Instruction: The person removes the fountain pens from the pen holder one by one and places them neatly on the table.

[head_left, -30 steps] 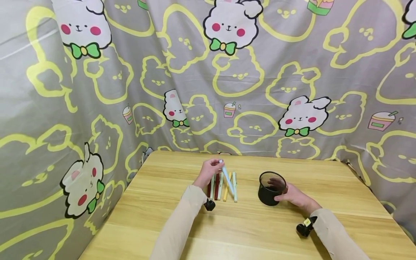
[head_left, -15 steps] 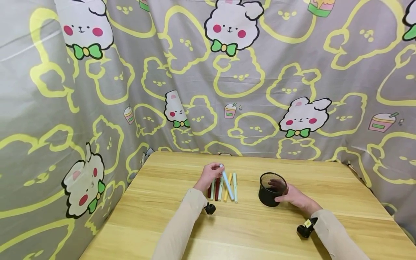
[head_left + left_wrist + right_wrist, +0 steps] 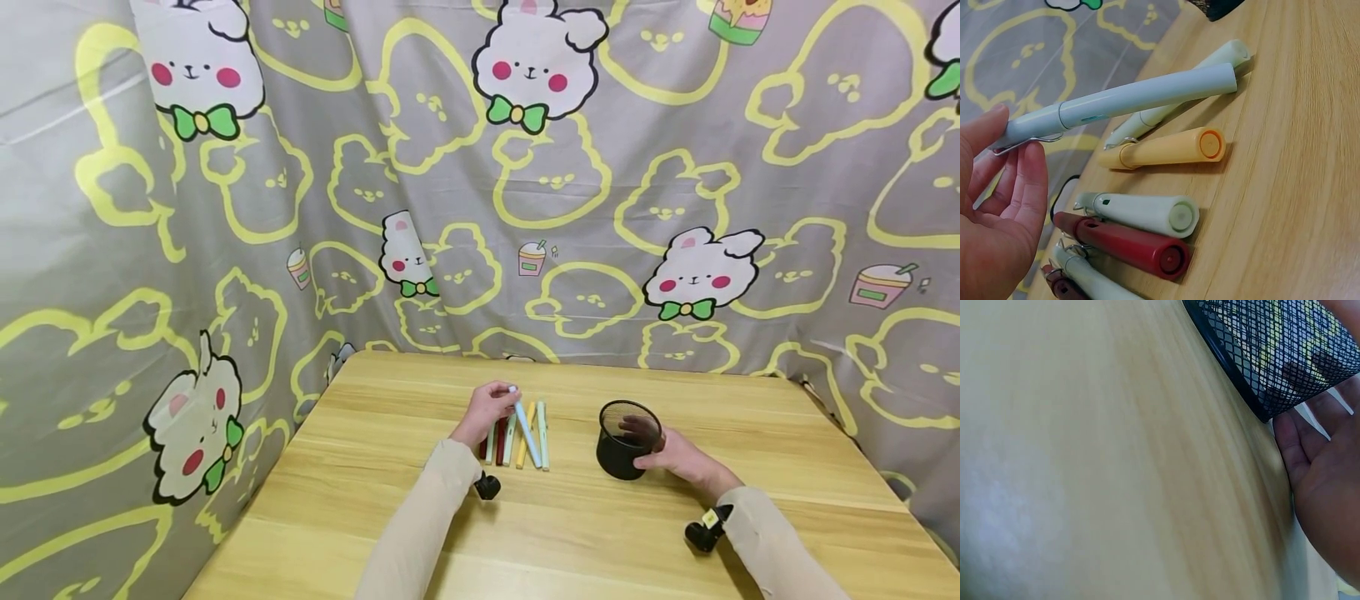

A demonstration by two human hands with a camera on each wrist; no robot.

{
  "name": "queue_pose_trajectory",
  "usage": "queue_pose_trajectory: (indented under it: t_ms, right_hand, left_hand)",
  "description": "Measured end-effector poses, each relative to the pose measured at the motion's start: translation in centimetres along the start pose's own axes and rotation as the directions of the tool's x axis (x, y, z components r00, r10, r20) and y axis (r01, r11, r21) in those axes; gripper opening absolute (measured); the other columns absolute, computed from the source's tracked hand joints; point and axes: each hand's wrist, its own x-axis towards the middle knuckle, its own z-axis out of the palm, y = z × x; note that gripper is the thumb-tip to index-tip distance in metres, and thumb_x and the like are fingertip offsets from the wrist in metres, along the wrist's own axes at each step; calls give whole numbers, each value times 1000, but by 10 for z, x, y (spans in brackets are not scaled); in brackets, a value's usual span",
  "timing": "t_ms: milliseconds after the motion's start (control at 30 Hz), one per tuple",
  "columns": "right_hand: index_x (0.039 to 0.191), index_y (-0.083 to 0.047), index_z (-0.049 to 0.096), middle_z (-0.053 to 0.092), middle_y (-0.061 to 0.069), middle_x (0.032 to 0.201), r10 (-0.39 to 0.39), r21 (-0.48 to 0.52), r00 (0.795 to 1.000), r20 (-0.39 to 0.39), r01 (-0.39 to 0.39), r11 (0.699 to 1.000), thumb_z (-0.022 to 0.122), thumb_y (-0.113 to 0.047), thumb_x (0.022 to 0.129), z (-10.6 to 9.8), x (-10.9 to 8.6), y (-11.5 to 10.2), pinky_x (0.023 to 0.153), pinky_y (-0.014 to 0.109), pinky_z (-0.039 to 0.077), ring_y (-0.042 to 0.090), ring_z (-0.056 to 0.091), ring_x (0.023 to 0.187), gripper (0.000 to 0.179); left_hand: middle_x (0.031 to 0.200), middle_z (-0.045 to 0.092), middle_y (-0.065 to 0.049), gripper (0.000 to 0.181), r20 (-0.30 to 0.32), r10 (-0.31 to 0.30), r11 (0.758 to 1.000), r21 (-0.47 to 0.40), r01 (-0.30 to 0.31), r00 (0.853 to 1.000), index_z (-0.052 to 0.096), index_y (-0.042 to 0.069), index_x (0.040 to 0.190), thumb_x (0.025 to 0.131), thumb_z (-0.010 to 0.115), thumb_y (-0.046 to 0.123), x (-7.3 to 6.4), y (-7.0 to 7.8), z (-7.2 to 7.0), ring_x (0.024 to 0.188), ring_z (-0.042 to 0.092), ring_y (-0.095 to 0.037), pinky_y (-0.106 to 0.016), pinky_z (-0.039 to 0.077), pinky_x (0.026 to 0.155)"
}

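Observation:
My left hand (image 3: pixel 486 412) pinches a light blue pen (image 3: pixel 1147 97) by its clip end, between thumb and fingers. The pen slants, its free end low over the table beside a pale green pen (image 3: pixel 543 437) and a yellow pen (image 3: pixel 1166 150). Left of these, under and beside the hand, lie more pale green pens (image 3: pixel 1135 209) and dark red pens (image 3: pixel 1125 247) in a rough row. My right hand (image 3: pixel 686 458) holds a round black mesh pen cup (image 3: pixel 618 458), which stands upright; fingers wrap behind its wall and the thumb lies at the near side.
The wooden table (image 3: pixel 585 533) reaches back to a grey curtain (image 3: pixel 465 192) printed with cartoon animals, which hangs along the rear and left. Bare wood separates the row of pens from the cup. Small black cameras (image 3: pixel 487 486) sit on both wrists.
The left hand has lowered slightly with the light blue pen, bringing its free end closer to the row. The right hand and the cup stay in place.

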Motion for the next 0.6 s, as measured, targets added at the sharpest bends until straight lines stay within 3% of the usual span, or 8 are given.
queue_pose_trajectory:
  t_ms: [167,367,467,600]
  right_hand:
    - [135,23,22,35,38,136,21,-18,1000,-18,-21,1000,64,10,83,-1,-1,0,95,18,41,12,45,126,69]
    - [135,22,24,44,22,138,9,-3,1000,-24,-9,1000,64,11,82,-3,-1,2,96,17,40,12,45,125,68]
    - [135,22,23,43,26,137,7,2,1000,-27,-7,1000,64,12,82,-2,0,3,97,17,39,13,46,125,68]
    - [135,23,22,38,36,136,27,10,999,-28,-27,1000,65,11,82,-2,0,3,97,17,40,14,46,125,69]
  left_hand:
    - [90,62,-6,33,6,-5,1000,10,5,1000,57,-12,115,91,65,10,2,-1,5,80,62,-16,-38,54,83]
    - [89,61,-7,29,8,-37,998,51,36,999,62,-7,110,89,68,13,5,-3,10,93,62,-34,-39,54,82]
    - [88,61,-6,24,9,-55,997,63,54,998,63,-4,106,89,68,13,6,-4,12,94,62,-37,-40,54,82]
    - [87,61,-7,20,7,-71,995,66,71,997,63,-4,101,88,68,11,7,-7,15,87,64,-29,-38,55,80]
